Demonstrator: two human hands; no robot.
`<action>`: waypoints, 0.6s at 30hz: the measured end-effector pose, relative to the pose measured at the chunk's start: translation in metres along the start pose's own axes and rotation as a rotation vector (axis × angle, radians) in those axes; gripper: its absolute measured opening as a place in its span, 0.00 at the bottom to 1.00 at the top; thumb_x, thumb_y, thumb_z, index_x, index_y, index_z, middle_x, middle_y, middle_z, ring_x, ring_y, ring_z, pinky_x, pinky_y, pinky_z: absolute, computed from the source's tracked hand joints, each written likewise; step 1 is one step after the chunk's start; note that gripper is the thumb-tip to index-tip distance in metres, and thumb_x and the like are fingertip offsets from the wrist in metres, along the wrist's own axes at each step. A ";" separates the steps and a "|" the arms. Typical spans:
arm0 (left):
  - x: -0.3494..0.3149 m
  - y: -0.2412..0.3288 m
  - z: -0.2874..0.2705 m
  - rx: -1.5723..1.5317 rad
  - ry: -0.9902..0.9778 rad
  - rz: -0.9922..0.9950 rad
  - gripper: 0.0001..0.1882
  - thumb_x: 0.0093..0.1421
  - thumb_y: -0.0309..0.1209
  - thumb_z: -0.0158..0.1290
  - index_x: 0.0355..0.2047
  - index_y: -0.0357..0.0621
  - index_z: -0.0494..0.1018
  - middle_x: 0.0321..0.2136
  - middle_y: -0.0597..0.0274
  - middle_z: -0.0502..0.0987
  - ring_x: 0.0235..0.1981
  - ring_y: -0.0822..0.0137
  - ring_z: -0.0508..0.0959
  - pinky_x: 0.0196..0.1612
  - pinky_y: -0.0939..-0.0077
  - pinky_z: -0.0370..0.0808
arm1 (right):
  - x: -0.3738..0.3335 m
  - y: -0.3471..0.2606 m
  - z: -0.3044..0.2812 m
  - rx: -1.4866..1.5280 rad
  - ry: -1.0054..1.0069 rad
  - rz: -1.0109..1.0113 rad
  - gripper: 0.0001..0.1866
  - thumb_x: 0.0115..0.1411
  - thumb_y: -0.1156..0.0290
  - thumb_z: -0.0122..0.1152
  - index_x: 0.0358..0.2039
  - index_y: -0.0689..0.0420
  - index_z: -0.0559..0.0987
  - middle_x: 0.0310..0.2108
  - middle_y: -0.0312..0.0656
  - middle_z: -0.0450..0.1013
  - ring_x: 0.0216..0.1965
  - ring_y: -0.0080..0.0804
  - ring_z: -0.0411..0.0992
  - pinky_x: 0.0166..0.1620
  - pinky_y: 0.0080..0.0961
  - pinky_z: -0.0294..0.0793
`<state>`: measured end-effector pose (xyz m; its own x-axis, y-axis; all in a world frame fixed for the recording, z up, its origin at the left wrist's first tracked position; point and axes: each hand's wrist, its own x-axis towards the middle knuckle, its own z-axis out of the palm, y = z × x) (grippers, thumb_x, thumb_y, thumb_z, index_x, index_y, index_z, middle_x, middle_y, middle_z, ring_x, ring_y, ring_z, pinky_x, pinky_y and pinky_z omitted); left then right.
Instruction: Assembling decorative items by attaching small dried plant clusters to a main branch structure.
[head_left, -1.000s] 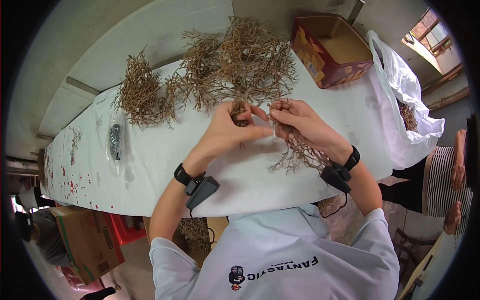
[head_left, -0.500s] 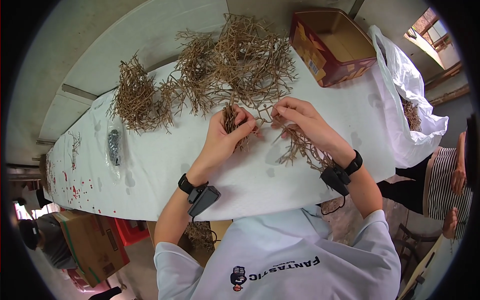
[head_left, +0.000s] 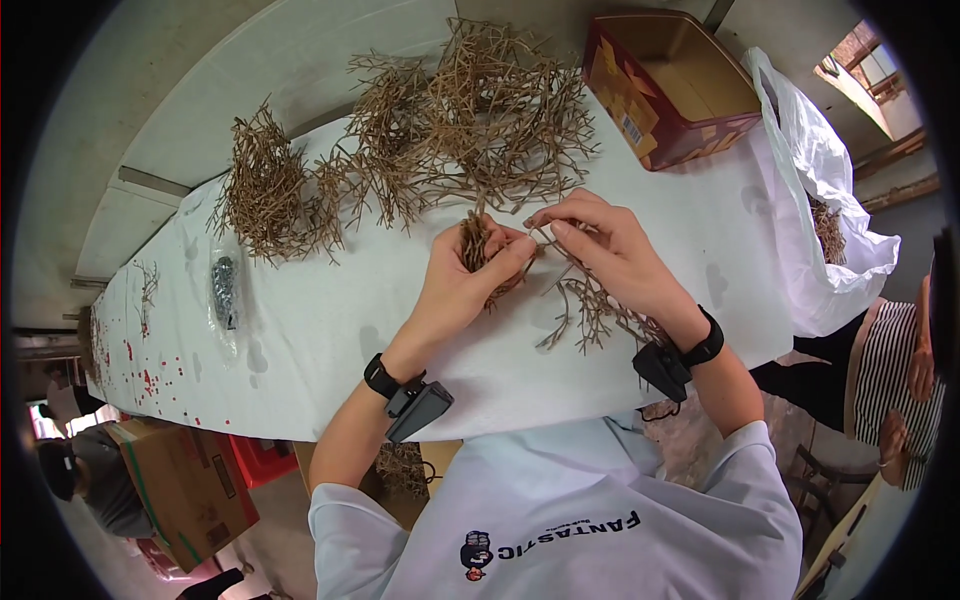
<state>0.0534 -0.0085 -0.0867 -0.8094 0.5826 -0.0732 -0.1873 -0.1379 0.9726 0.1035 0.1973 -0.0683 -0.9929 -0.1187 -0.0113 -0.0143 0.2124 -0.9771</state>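
Observation:
My left hand (head_left: 447, 275) is closed around a small bundle of brown branching twigs (head_left: 474, 240), its thumb pointing toward the other hand. Just to the right, my right hand (head_left: 622, 258) pinches the end of a twig between thumb and fingertips, close to the left thumb. Under the right palm a loose branching twig sprig (head_left: 592, 318) hangs down toward the wrist, over the cloth. Beyond both hands lies a big tangled heap of twigs (head_left: 500, 125), and a second twig pile (head_left: 262, 190) joins it on the left.
White cloth (head_left: 300, 350) covers the long table. A red-and-gold open box (head_left: 690, 140) stands far right, beside a white plastic bag (head_left: 850, 275) containing twigs. A clear packet of dark pieces (head_left: 225, 290) lies left. A person in striped clothing (head_left: 885, 370) is at right; a cardboard box (head_left: 185, 490) is lower left.
My hands have come closer together, the right one shifting left and the left one slightly right. The forked twig that spanned the gap between them no longer shows there.

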 end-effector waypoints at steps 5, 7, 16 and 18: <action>-0.003 0.012 0.002 -0.245 -0.071 -0.171 0.19 0.60 0.29 0.62 0.24 0.48 0.60 0.35 0.54 0.82 0.29 0.78 0.74 0.29 0.84 0.69 | 0.006 0.009 0.004 0.198 0.092 -0.072 0.08 0.67 0.75 0.54 0.44 0.65 0.76 0.35 0.36 0.74 0.32 0.15 0.70 0.35 0.15 0.71; -0.003 0.014 -0.001 -0.309 -0.078 -0.208 0.19 0.60 0.29 0.63 0.24 0.48 0.60 0.35 0.53 0.82 0.28 0.78 0.74 0.28 0.84 0.69 | 0.003 0.006 0.002 0.226 0.080 -0.017 0.07 0.67 0.76 0.55 0.43 0.65 0.76 0.35 0.36 0.74 0.31 0.16 0.70 0.34 0.15 0.71; 0.000 0.015 -0.007 -0.019 -0.087 -0.150 0.21 0.58 0.21 0.61 0.23 0.48 0.56 0.35 0.53 0.81 0.32 0.74 0.79 0.37 0.79 0.78 | -0.003 -0.009 0.008 0.330 0.045 0.113 0.09 0.63 0.75 0.61 0.43 0.64 0.76 0.39 0.39 0.74 0.31 0.20 0.72 0.33 0.20 0.73; -0.001 0.009 -0.001 -0.056 -0.055 -0.015 0.23 0.56 0.19 0.62 0.22 0.48 0.55 0.33 0.52 0.81 0.31 0.75 0.79 0.34 0.81 0.78 | -0.003 -0.017 0.007 0.307 0.041 0.114 0.11 0.61 0.74 0.63 0.43 0.64 0.76 0.39 0.40 0.74 0.33 0.22 0.73 0.35 0.22 0.73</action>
<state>0.0519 -0.0108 -0.0778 -0.7750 0.6276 -0.0740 -0.2314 -0.1730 0.9573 0.1077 0.1874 -0.0528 -0.9901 -0.0703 -0.1215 0.1271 -0.0812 -0.9886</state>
